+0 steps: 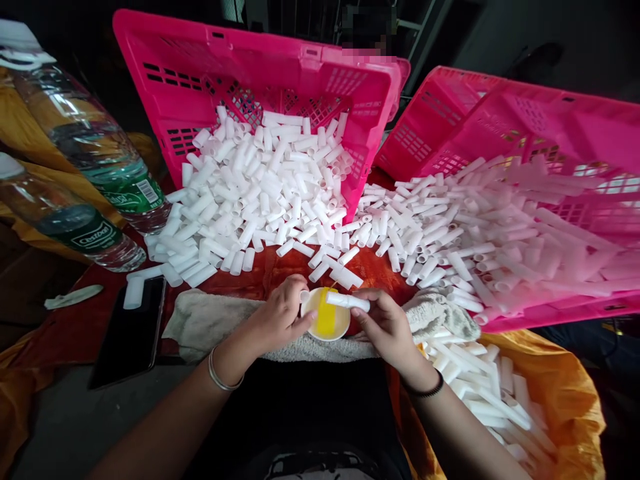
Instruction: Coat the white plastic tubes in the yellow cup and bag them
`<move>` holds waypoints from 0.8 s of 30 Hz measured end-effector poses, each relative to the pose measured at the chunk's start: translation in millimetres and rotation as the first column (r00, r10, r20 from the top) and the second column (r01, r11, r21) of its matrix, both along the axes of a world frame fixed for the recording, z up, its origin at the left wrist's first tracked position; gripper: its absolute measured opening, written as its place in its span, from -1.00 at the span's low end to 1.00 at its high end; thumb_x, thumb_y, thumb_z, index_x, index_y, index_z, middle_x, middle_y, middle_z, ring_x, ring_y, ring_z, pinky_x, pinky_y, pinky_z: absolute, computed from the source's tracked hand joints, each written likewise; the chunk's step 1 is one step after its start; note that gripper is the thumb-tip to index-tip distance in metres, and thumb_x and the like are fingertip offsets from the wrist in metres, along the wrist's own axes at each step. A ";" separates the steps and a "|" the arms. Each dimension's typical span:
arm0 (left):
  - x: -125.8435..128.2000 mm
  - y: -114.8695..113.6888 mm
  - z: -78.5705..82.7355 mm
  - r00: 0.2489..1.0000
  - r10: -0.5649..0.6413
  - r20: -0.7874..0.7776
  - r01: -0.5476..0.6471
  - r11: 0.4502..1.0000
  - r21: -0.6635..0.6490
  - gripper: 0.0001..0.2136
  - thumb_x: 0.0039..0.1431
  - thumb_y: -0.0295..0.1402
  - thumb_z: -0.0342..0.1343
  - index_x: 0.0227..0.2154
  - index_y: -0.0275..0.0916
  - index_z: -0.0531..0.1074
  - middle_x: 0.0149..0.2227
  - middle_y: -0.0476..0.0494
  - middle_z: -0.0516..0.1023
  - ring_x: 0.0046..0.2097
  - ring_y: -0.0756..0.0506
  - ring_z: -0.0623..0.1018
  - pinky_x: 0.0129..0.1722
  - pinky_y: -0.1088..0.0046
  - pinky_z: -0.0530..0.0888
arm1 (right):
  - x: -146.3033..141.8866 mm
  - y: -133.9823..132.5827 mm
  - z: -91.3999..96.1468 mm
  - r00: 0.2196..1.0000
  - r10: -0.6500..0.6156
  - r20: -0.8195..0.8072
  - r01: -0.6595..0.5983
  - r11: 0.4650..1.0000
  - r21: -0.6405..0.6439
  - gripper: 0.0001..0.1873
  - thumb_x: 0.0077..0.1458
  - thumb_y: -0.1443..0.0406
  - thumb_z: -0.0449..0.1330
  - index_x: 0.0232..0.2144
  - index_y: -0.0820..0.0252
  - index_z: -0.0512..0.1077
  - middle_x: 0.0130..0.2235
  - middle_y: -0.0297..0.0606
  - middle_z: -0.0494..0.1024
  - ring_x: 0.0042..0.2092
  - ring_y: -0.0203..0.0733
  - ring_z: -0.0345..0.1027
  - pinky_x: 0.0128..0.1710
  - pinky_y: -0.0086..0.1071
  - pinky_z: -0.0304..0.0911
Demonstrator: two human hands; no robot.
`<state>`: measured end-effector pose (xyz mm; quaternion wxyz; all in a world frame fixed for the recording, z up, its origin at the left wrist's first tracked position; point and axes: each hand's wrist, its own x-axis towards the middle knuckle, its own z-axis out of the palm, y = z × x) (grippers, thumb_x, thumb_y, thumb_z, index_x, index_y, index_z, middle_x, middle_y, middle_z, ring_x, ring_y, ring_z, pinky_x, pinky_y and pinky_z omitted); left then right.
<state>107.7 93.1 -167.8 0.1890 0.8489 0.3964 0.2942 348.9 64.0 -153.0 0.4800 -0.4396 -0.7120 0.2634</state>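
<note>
My left hand (283, 313) is closed round a short white plastic tube (305, 295), whose round end shows between the fingers. Its thumb rests at the rim of a small round white dish (341, 328) with a wide yellow strip (327, 320) across it. In my right hand (385, 323), a longer white tube (345, 301) is pinched between thumb and fingers, lying nearly level over the dish. The tips of the two tubes are apart. Beyond my hands, a few loose white tubes (347, 277) lie on the red cloth (265, 270).
Two pink crates (260, 53) (450, 100) lie tipped, spilling heaps of white tubes. Water bottles (125, 180) and a dark phone (133, 340) are at left. A grey towel (200, 320) lines the front edge. An orange sack (575, 387) at right holds longer tubes.
</note>
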 end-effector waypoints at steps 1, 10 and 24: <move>0.1 -0.6 5.6 1.000 0.002 -0.012 -0.002 1.000 0.003 -0.78 0.35 -0.25 -0.04 -0.06 -0.26 0.26 -0.09 -0.32 0.49 -0.06 -0.22 0.56 -0.10 0.18 0.55 | -1.8 -2.1 4.4 0.998 -0.014 -0.067 0.010 0.998 -0.064 -0.84 0.25 0.21 0.21 -0.13 0.08 0.41 -0.21 -0.21 0.58 -0.22 -0.17 0.51 -0.25 -0.30 0.48; 10.1 -15.5 47.9 0.967 -0.020 -0.253 0.092 0.957 0.276 -0.82 0.38 -0.34 -0.04 -0.09 -0.26 0.41 -0.28 -0.20 0.54 -0.27 -0.20 0.53 -0.24 0.20 0.51 | -10.4 -11.7 45.4 0.995 0.099 -0.011 -0.097 0.931 -0.352 -0.71 0.24 0.06 0.17 -0.24 0.16 0.48 -0.36 -0.25 0.57 -0.42 -0.20 0.44 -0.45 -0.35 0.40; 36.4 -44.0 73.6 0.952 -0.241 0.190 0.306 0.698 -0.647 -0.71 0.29 -0.09 0.05 -0.07 -0.14 0.40 -0.23 -0.13 0.51 -0.24 -0.11 0.51 -0.24 0.34 0.49 | 42.9 -55.7 68.3 0.869 -0.107 0.482 0.034 0.987 0.158 -0.65 0.33 0.22 0.02 -0.51 0.07 0.35 -0.61 -0.32 0.40 -0.58 -0.23 0.27 -0.56 -0.34 0.16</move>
